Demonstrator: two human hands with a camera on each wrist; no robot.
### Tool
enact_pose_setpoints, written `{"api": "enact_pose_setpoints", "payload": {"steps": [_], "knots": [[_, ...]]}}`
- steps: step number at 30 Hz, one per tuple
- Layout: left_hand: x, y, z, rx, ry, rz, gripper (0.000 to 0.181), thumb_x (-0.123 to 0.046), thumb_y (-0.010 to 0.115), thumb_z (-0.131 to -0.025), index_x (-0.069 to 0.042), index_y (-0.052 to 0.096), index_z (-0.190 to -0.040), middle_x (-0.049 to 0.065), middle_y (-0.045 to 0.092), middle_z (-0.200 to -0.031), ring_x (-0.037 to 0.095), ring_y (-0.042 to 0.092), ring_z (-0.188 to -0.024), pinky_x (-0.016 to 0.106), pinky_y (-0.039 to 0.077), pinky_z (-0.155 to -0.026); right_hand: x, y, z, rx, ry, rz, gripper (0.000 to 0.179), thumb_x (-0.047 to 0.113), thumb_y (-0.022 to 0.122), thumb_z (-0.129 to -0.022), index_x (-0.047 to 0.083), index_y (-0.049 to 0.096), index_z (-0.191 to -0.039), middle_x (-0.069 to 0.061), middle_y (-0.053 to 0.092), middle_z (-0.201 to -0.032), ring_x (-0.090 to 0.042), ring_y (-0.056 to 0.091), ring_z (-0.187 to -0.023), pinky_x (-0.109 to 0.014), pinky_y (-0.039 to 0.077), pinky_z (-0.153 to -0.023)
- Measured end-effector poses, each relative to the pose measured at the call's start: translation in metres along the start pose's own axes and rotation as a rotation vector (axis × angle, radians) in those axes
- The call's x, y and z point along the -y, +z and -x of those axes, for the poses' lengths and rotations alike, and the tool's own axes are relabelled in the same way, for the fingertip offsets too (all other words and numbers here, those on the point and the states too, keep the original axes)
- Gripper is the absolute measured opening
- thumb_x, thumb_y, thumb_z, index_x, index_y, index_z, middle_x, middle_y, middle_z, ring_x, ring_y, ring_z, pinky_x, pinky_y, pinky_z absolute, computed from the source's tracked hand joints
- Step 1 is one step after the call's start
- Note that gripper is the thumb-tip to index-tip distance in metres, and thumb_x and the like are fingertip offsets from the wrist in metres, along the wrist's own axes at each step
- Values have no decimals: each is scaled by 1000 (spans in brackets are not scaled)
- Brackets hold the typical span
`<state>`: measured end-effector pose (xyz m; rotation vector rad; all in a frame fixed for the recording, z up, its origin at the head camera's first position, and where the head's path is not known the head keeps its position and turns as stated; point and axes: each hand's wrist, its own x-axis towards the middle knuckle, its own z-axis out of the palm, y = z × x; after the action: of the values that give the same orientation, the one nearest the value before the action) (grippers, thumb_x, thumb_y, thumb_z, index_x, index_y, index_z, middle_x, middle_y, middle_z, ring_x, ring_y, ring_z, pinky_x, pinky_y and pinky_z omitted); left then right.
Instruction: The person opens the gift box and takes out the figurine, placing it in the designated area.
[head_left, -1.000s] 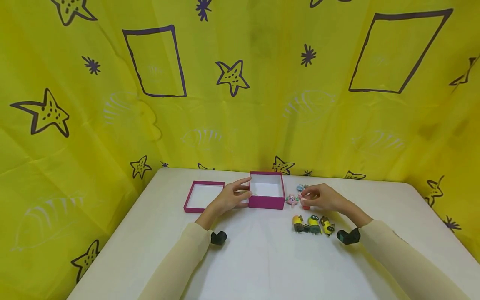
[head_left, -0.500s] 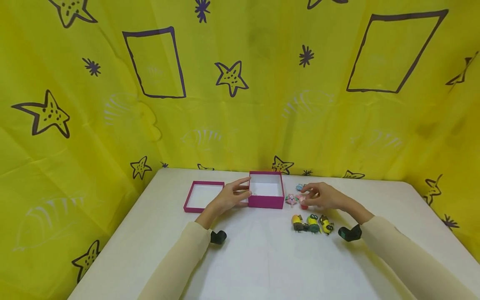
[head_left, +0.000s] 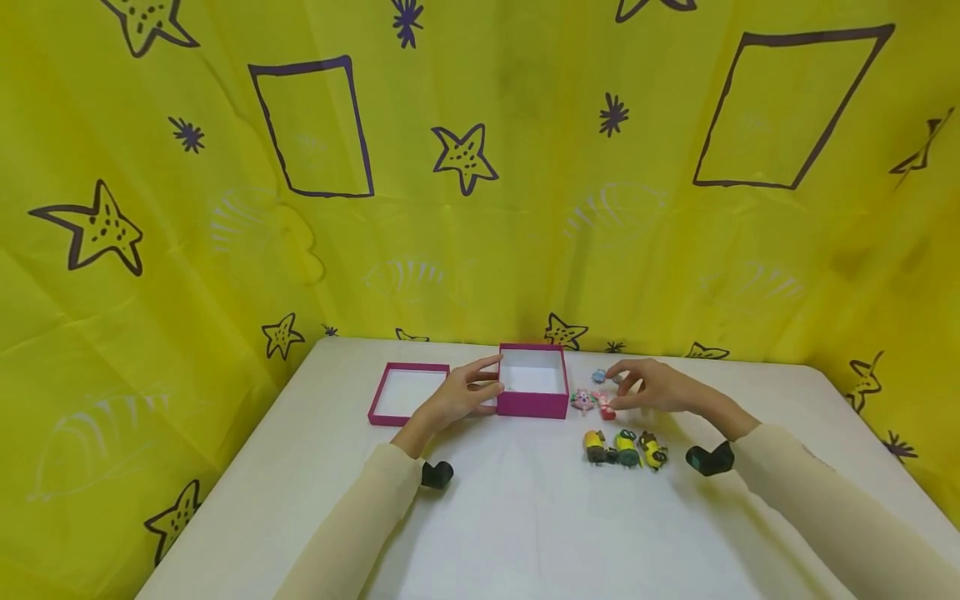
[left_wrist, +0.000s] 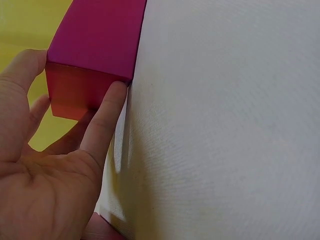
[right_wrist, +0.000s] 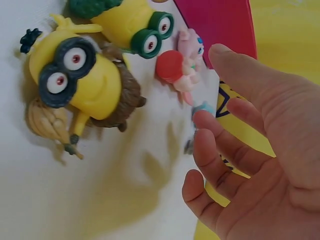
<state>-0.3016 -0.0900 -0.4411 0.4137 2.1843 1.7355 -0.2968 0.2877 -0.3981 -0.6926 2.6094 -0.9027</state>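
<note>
My left hand (head_left: 455, 392) touches the left side of a magenta box (head_left: 532, 405) with a white inside, its fingertips against the wall. In the left wrist view the fingers (left_wrist: 102, 122) lie spread along the box's end. My right hand (head_left: 651, 386) hovers beside some small figurines, fingers loosely bent with nothing between them. Just left of it lies a pink figurine with a red part (head_left: 607, 407), beside another pink figurine (head_left: 583, 401). A small blue figurine (head_left: 598, 376) sits behind, partly covered by the fingers in the right wrist view.
Nearer on the white table (head_left: 517, 508) lie several yellow figures, among them a goggled minion (right_wrist: 95, 82) and one with green goggles (right_wrist: 132, 25). A magenta-rimmed lid (head_left: 408, 419) rests left of the box. A yellow patterned curtain (head_left: 517, 250) hangs behind the table.
My right hand has drawn off the red-and-pink figurine, moving slightly right and away from me, leaving it on the table. The left hand stays at the box.
</note>
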Motion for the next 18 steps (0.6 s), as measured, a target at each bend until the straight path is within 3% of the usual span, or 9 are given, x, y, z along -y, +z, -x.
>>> {"api": "enact_pose_setpoints", "payload": {"steps": [7, 18], "knots": [[0, 0, 0, 3, 2, -8, 64, -25, 70, -100, -25, 43, -158, 15, 50, -150, 31, 58, -128, 41, 60, -90, 8, -4, 2, -3, 0, -5, 59, 30, 79, -92, 0, 56, -137, -11, 69, -112, -30, 63, -100, -35, 55, -80], [4, -1, -3, 6, 11, 2, 65, -26, 71, -99, -25, 43, -158, 15, 50, -150, 31, 59, -128, 40, 60, -90, 21, -8, -2, -51, -86, 14, 53, 26, 78, -93, -1, 58, -135, -21, 68, -116, -30, 64, -95, -35, 57, -79]]}}
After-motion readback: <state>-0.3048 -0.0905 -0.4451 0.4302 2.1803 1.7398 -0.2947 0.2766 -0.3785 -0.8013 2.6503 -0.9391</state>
